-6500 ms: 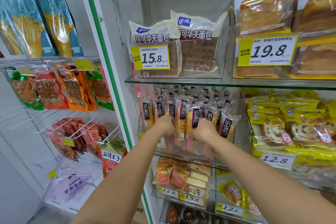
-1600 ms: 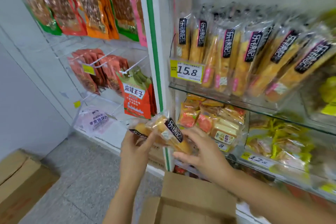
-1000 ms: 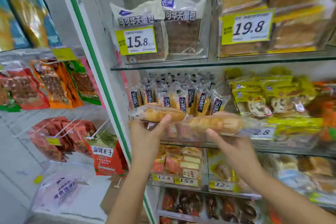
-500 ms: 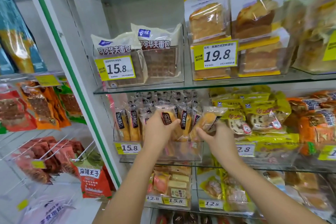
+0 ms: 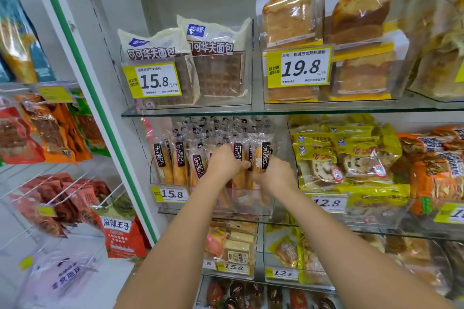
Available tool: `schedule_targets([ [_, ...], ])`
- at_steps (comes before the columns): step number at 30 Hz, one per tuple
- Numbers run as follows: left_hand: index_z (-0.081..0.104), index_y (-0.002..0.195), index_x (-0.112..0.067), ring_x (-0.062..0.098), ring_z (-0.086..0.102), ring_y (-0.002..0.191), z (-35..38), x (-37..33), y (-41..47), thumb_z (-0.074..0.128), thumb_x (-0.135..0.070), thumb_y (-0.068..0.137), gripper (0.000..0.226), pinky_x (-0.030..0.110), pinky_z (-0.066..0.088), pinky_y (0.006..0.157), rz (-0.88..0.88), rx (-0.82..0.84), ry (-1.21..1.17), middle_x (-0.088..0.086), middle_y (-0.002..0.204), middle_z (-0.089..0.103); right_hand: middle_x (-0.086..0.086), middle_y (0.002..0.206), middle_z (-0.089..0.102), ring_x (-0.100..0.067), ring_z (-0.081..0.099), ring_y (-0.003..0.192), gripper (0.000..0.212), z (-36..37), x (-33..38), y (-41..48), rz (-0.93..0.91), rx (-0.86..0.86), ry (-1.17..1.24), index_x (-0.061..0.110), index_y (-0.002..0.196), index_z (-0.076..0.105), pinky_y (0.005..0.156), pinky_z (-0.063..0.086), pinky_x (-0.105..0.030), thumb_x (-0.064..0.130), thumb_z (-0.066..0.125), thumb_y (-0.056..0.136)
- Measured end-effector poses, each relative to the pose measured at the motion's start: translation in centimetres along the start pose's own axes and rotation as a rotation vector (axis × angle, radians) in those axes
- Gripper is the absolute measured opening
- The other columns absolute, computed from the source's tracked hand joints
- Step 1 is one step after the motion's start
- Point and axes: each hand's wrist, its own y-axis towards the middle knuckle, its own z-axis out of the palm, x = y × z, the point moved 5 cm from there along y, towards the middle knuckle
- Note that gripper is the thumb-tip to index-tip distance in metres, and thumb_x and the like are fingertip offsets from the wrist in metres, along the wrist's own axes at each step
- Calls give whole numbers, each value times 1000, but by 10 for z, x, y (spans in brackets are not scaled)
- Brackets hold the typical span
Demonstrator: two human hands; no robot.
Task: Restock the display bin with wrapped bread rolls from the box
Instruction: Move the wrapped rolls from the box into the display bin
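Though seemingly gripped, rolls [image 5: 264, 155] stand upright; left hand [image 5: 226, 163], right hand [image 5: 275, 173] flanking.

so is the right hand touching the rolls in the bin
Touching. The head view shows the right hand with fingers curled against the wrapped rolls standing at the front of the display bin.

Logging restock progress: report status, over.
Left hand and right hand grip wrapped bread rolls standing in the display bin. Bin looks nearly full. Nothing in the way; box out of view.
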Motion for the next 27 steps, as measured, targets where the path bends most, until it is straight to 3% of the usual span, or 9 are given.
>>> schedule_targets([
  [4, 48, 79, -8, 17, 51, 59, 3, 2, -1, 72, -32, 81, 34, 28, 45, 60, -29, 18, -14, 2, 61, 49, -11, 115, 64, -30, 61, 108, 44, 4, 4, -4, 12, 0, -159, 8, 111, 56, 78, 49, -33, 37, 70, 81],
  [8, 53, 101, -2, 16, 55, 64, 5, 5, -4, 71, -35, 81, 43, 26, 44, 57, -48, 44, 16, 6, 74, 56, -9, 111, 65, -27, 62, 99, 61, -9, 1, -3, 48, 103, -166, 7, 115, 54, 70, 46, -29, 50, 71, 77],
  [11, 37, 135, -4, 20, 57, 96, -3, 2, -6, 70, -34, 82, 69, 25, 45, 69, -39, -2, -60, 11, 118, 57, -14, 114, 60, -31, 60, 103, 82, -36, 4, 0, 34, -68, -47, 2, 127, 41, 67, 43, -32, 60, 67, 75],
  [14, 35, 138, -12, 18, 54, 108, -18, -12, -5, 68, -25, 84, 65, 24, 43, 80, 119, -195, -247, 7, 129, 54, -20, 130, 50, -36, 55, 114, 96, -41, 15, 5, 24, -131, 72, 6, 141, 22, 75, 47, -38, 70, 55, 78],
  [16, 49, 130, -14, 18, 53, 117, -22, -19, -4, 67, -20, 85, 49, 24, 40, 91, 258, -244, -205, 4, 128, 56, -19, 126, 54, -36, 57, 110, 82, -34, 23, 11, 1, -119, 57, 12, 140, 28, 76, 48, -38, 69, 46, 83],
  [19, 63, 118, -15, 24, 53, 117, -12, -20, 0, 65, -20, 86, 33, 32, 40, 97, 346, -210, 67, 7, 124, 59, -17, 119, 61, -33, 58, 107, 57, -29, 26, 15, -47, -114, 108, 15, 131, 46, 79, 48, -36, 55, 43, 92],
  [22, 68, 107, -17, 26, 38, 129, -3, -23, 3, 65, -21, 86, 22, 35, 30, 106, 398, -241, 236, 6, 125, 60, -15, 125, 60, -30, 55, 111, 49, -28, 17, 19, -40, -35, 199, 7, 124, 55, 83, 44, -32, 45, 47, 93],
  [27, 67, 105, -14, 23, 38, 130, 3, -29, 4, 64, -27, 86, 24, 34, 19, 113, 363, -280, 435, 6, 118, 64, -11, 107, 64, -20, 50, 84, 26, -25, 7, 27, -65, 133, 167, 7, 99, 60, 69, 37, -27, 31, 54, 90],
])
